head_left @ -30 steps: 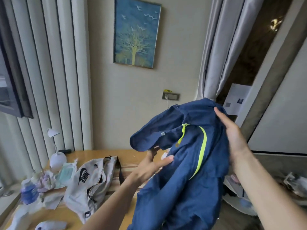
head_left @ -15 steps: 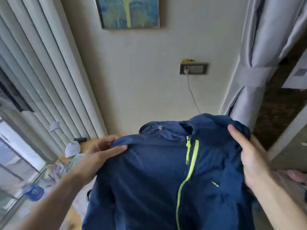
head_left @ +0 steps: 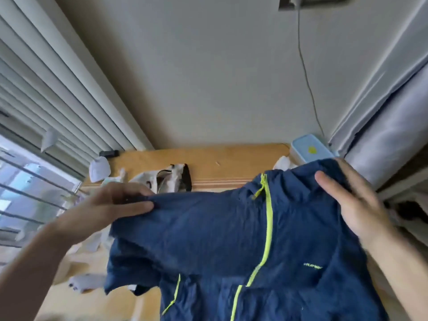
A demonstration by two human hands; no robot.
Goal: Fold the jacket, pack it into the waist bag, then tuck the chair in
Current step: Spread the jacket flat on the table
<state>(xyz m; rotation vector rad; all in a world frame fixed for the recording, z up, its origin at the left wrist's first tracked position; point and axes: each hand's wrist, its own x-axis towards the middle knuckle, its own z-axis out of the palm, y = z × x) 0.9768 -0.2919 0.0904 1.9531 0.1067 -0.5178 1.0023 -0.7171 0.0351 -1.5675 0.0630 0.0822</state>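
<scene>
A dark blue jacket (head_left: 208,232) with a neon-yellow zipper hangs spread out, front towards me, over the wooden desk (head_left: 220,161). My left hand (head_left: 108,205) pinches its left shoulder. My right hand (head_left: 352,200) grips the right shoulder near the collar. The jacket's lower part reaches down to the desk and out of the frame's bottom edge. Behind its top edge, at the desk's back, lies the grey waist bag (head_left: 164,179) with a black strap, partly hidden by my left hand. No chair is in view.
A white desk lamp (head_left: 99,169) and crumpled papers and small items (head_left: 85,281) clutter the desk's left side by the window blinds. A light blue box (head_left: 310,150) stands at the back right corner under a hanging cable. Grey curtains (head_left: 382,135) hang at right.
My view has tipped down, so the desk and the waist bag show again. Both hands have lowered the spread jacket towards the desk, still holding its shoulders.
</scene>
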